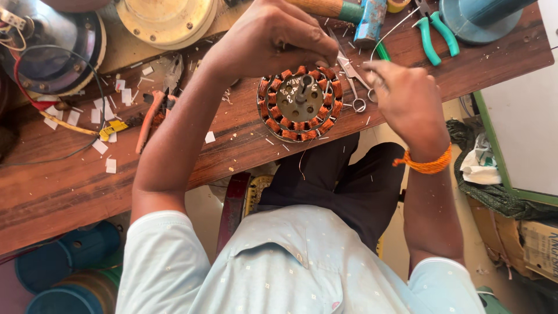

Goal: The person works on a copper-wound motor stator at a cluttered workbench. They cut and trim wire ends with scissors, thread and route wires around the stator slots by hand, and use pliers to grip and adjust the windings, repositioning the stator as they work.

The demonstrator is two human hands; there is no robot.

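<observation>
A round motor stator (299,104) with copper-orange windings and a central shaft lies on the wooden bench (58,186) near its front edge. My left hand (273,40) reaches over it from the far side, fingers curled on its upper rim. My right hand (407,99) is just right of the stator with fingers pinched together on a thin pale wire (395,26) that runs up and away. Small metal scissors (353,81) lie between the stator and my right hand, their loops at my fingertips. An orange thread band circles my right wrist.
A hammer with a blue head (372,20) and teal-handled pliers (433,35) lie at the back right. Orange-handled pliers (152,116) and white paper scraps lie to the left. A cream round housing (165,20) and a dark motor housing (52,52) sit at the back left.
</observation>
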